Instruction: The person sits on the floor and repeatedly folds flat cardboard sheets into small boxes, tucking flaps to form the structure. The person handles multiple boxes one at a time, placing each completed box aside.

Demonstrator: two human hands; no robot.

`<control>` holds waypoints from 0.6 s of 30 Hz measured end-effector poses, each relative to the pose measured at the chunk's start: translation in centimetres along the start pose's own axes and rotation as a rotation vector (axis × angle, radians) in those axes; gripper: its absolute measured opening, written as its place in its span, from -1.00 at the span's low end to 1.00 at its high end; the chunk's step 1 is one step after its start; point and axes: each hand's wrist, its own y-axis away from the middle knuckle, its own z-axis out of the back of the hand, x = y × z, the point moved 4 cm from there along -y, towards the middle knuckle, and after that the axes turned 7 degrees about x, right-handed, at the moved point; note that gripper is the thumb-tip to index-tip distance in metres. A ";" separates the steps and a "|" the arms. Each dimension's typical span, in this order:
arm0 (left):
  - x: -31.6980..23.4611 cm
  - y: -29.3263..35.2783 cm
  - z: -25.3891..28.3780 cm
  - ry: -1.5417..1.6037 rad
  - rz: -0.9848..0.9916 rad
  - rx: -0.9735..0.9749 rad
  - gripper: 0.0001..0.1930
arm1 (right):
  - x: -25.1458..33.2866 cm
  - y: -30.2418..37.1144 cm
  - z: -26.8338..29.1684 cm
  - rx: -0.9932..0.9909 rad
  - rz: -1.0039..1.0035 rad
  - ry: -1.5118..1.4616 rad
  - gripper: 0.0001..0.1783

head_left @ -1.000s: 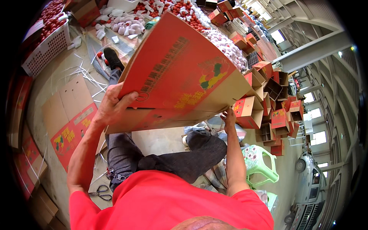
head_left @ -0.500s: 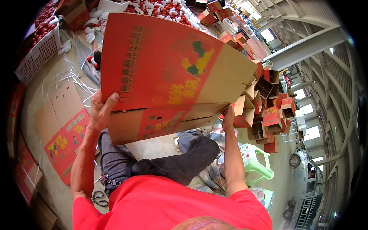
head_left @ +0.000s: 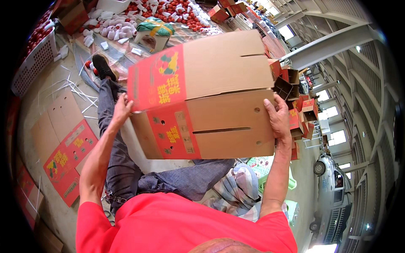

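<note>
I hold a red and brown cardboard box (head_left: 228, 105) in the air over my legs, one hand at each end. Two of its faces meet at a long fold, and slits part the plain brown flaps at its right. My left hand (head_left: 122, 109) is closed on the red left end near that fold. On the right end, my right hand (head_left: 279, 116) grips the flap edges, its thumb on the near face. The fingers behind the cardboard are hidden.
Flat cardboard (head_left: 65, 147) lies on the floor at left, near white straps (head_left: 80, 92). A white crate (head_left: 36, 63) of red fruit stands far left. More fruit and white foam nets (head_left: 120, 29) lie ahead. Opened boxes (head_left: 301, 114) are piled at right, beyond a green stool (head_left: 291, 181).
The cardboard has turned and opened from a flatter shape into a box form. My right hand has moved right, and the left slightly right. My left foot now shows.
</note>
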 end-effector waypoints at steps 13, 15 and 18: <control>-27.1 3.4 0.6 -0.050 -0.480 -0.052 -0.09 | 4.7 2.5 -20.5 0.582 0.036 0.396 -0.72; -27.1 2.1 -0.5 0.099 -0.356 -0.011 0.00 | 4.8 3.0 -20.8 0.616 0.126 0.373 -0.69; -28.1 2.6 -1.6 0.079 -0.391 -0.004 0.06 | 4.2 3.8 -20.5 0.654 0.195 0.293 -0.61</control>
